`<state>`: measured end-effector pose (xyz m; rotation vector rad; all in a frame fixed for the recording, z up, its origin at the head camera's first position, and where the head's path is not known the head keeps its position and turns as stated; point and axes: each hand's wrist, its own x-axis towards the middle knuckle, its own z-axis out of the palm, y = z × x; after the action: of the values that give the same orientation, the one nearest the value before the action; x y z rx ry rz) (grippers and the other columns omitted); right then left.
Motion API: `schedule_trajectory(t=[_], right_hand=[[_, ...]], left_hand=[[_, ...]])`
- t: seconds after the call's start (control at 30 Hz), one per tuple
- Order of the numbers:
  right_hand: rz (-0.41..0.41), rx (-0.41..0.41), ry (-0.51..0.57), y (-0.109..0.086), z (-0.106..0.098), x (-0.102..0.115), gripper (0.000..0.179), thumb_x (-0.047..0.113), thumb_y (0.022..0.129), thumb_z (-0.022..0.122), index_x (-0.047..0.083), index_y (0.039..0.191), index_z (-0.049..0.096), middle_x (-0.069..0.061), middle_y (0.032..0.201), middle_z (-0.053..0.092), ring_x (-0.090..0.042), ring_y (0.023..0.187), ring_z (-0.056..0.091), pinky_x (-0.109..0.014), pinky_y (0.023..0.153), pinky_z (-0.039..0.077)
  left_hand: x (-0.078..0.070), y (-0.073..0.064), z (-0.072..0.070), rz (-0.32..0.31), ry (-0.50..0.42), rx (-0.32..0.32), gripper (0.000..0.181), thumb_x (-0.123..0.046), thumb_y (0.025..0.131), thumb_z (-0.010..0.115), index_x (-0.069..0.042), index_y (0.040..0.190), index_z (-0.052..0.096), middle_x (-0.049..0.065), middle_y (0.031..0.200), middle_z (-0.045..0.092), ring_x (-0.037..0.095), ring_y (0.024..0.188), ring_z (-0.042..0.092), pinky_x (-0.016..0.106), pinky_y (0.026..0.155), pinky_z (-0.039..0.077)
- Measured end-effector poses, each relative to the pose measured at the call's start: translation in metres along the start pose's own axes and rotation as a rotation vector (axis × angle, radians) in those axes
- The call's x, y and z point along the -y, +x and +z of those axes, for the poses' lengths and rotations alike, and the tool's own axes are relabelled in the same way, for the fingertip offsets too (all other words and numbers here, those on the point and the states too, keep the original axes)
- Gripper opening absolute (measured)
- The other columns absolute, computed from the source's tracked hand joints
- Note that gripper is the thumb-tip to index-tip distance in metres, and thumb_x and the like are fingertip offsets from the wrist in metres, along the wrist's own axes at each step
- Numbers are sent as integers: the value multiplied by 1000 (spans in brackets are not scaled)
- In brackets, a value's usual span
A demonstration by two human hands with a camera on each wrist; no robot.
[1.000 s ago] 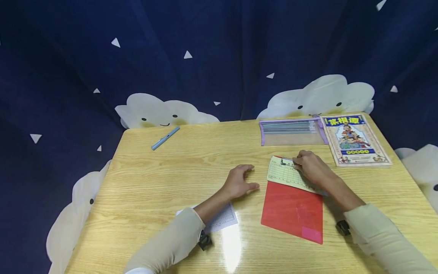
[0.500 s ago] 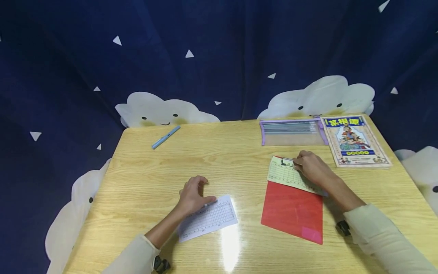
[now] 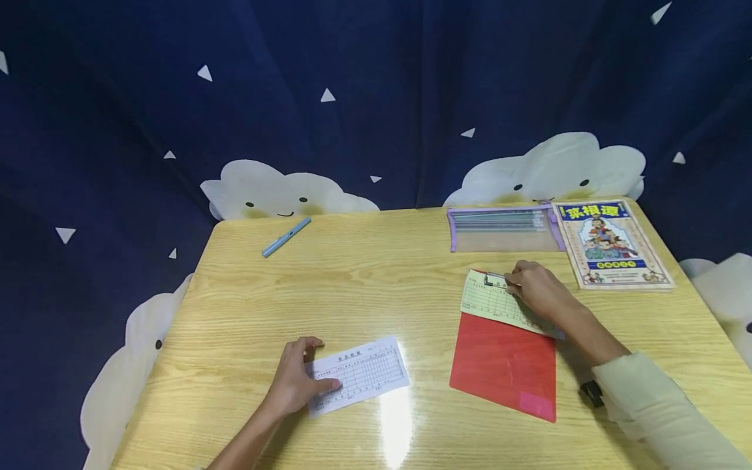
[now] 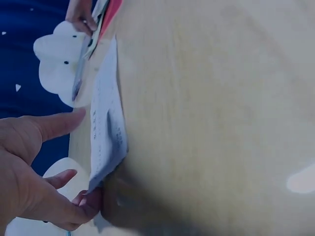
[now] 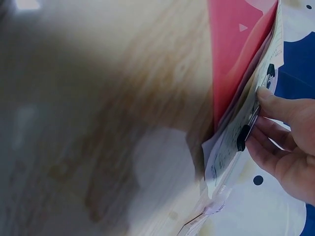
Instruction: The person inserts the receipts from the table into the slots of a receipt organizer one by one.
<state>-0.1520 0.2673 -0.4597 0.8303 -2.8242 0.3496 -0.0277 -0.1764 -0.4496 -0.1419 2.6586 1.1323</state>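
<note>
A white printed form sheet (image 3: 367,375) lies slightly askew on the table. My left hand (image 3: 294,378) reaches around its left end, thumb over the print and index finger beyond the far edge. The left wrist view shows the thumb apart from the other fingers, with fingertips (image 4: 92,202) at the sheet's near corner. On the right is a red clipboard (image 3: 499,365) with light yellow printed forms (image 3: 490,305) across its upper part. My right hand (image 3: 537,290) pinches the metal clip (image 5: 243,137) between thumb and fingers; black caps show at its ends.
A clear pouch (image 3: 499,243) with purple edging and several pencil-like sticks lies at the back right, beside a comic-covered book (image 3: 605,245). Far left is a blue pen (image 3: 286,237). Behind the wooden table (image 3: 376,274) hangs a dark blue curtain (image 3: 376,85) with clouds.
My left hand has moved left and toward me, from beside the clipboard to the white form's left end, uncovering the form's print. My right hand stays on the clip.
</note>
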Motion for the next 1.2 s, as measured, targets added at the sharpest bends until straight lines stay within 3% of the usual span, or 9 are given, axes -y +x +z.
schedule_trajectory(t=[0.2,0.3,0.37,0.5,0.67,0.87,1.03,1.2], right_hand=[[-7,0,-2,0,1,1,16,6,77,74,-4,89,73,-11,74,57,-25,67,57,-38,61,51],[-10,-9,-5,0,2,1,16,6,77,74,-4,89,73,-11,75,58,-26,68,57,-38,61,51],[-13,-17,-7,0,2,1,16,5,76,75,-5,89,73,-12,75,58,-26,68,58,-38,61,52],[-13,-28,-9,0,3,1,17,5,75,75,-5,88,73,-12,74,58,-26,68,58,-39,61,52],[-9,-22,-4,0,3,1,17,5,75,75,-5,88,73,-12,74,58,-26,68,58,-39,61,52],[-3,-8,-3,0,4,1,17,6,76,74,-5,89,73,-12,74,57,-26,68,58,-38,62,52],[2,-12,-6,-1,5,0,17,6,76,75,-5,89,73,-12,74,57,-27,68,58,-39,62,52],[-6,-24,-6,-1,4,-2,16,5,75,75,-5,87,72,-12,74,57,-27,67,58,-39,61,52]], left_hand=[[4,-14,5,-40,-5,-59,76,-2,60,85,-2,125,46,22,130,36,43,118,49,50,100,44],[7,-19,7,-36,7,-110,74,3,61,83,-2,125,46,23,129,37,40,113,52,44,94,49],[10,-21,10,-29,4,-142,70,5,62,81,-2,123,46,21,126,39,33,105,53,34,85,52],[16,-25,15,-1,-12,-193,57,7,67,78,-2,115,49,18,120,43,20,91,51,18,68,45],[21,-25,21,34,-20,-249,32,10,72,73,-5,94,56,14,112,50,17,84,52,17,65,46],[24,-25,26,69,-28,-324,23,9,74,73,-7,85,61,10,103,59,17,83,59,18,66,49],[25,-23,27,89,-28,-323,15,2,76,74,-6,87,69,7,98,67,15,80,64,16,64,51],[24,-21,25,72,-65,-304,26,0,72,78,-4,96,69,7,99,66,13,78,62,15,63,50]])
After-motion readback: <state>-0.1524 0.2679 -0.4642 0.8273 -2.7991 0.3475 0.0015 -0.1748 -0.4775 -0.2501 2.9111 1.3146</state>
